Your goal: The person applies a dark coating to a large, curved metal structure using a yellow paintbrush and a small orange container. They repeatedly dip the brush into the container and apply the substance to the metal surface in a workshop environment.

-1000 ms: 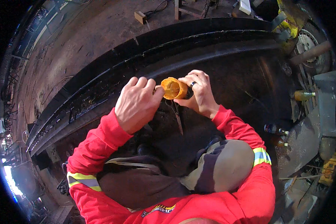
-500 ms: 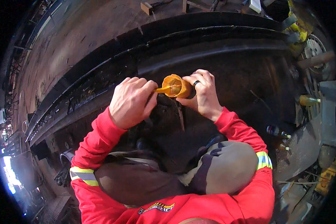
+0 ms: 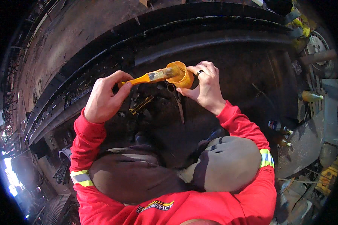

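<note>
My left hand (image 3: 110, 93) is closed round the handle end of a paintbrush (image 3: 142, 79) with a yellow-orange handle. The brush lies almost level, its bristle end over the mouth of a small orange cup (image 3: 185, 80). Round the cup's right side the fingers of my right hand (image 3: 206, 87) are wrapped, and a dark ring shows on one finger. The cup is tilted, its opening facing up and to the left, with an orange coating on its inner wall. How much it holds cannot be made out.
Long dark metal beams (image 3: 214, 41) curve across in front of me. A short yellowish piece (image 3: 141, 105) and a pointed strip (image 3: 180, 108) lie below my hands. Plastic bottles (image 3: 275, 125) and a grey metal plate (image 3: 304, 146) are at the right, near a round wheel-like part (image 3: 319, 48).
My left hand has moved left and drawn the brush back, so its metal band and bristles now show. My right hand and the cup have stayed nearly in place.
</note>
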`<state>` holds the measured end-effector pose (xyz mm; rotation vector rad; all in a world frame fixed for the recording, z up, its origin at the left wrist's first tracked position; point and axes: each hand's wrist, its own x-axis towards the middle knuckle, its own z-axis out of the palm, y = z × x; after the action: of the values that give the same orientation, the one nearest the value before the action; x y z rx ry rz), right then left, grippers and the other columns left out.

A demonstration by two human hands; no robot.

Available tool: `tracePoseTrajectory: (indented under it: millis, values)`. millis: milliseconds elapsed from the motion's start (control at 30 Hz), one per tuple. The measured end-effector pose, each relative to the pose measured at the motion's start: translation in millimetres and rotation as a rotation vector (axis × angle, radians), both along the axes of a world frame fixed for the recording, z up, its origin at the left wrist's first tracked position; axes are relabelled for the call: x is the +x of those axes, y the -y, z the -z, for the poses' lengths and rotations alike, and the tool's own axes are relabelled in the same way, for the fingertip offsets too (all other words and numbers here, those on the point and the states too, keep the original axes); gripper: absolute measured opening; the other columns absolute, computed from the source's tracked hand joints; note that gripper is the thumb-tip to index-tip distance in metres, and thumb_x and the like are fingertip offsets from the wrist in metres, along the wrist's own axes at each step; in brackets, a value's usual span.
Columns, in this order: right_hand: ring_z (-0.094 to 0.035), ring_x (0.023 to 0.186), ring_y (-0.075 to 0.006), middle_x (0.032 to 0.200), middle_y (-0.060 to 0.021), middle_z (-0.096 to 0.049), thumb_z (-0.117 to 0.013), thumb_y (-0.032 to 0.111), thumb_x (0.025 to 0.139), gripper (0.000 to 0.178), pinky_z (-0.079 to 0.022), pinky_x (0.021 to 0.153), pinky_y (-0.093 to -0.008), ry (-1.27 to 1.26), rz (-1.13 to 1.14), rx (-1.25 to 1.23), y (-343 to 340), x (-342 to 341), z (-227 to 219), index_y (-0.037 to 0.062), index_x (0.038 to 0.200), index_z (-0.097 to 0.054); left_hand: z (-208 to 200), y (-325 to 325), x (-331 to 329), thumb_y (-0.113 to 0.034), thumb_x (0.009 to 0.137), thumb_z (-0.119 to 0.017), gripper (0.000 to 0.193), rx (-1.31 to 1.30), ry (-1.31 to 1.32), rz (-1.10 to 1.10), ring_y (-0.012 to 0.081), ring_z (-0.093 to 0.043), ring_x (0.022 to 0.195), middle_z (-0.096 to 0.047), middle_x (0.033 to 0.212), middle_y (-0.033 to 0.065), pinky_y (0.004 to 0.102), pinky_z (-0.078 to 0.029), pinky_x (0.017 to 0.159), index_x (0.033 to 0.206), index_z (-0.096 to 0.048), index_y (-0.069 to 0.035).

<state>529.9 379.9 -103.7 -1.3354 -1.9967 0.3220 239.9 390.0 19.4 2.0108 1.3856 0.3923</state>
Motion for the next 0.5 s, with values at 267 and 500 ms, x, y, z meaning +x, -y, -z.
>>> tracePoseTrajectory:
  millis: [267,500]
  values:
    - [-0.059,0.106,-0.0282,0.098,-0.009,-0.066,-0.094,0.026,0.055,0.057,-0.042,0.095,-0.0448,0.021,0.01,0.058,-1,-1,-9,0.0061,0.103,-0.07,19,5,8,-0.022,0.102,-0.055,0.025,-0.161,0.095,0.032,0.0155,-0.054,0.071,-0.059,0.079,0.0083,0.0332,-0.044,0.064,0.108,-0.062,0.001]
    - [-0.059,0.105,-0.0295,0.1,-0.0111,-0.066,-0.096,0.025,0.056,0.059,-0.045,0.094,-0.0439,0.016,0.002,0.059,2,-12,-6,0.0021,0.104,-0.069,45,21,-11,-0.031,0.105,-0.051,0.031,-0.619,0.512,-0.086,0.0046,-0.041,0.063,-0.047,0.071,-0.0053,0.0241,-0.033,0.056,0.108,-0.062,-0.003]
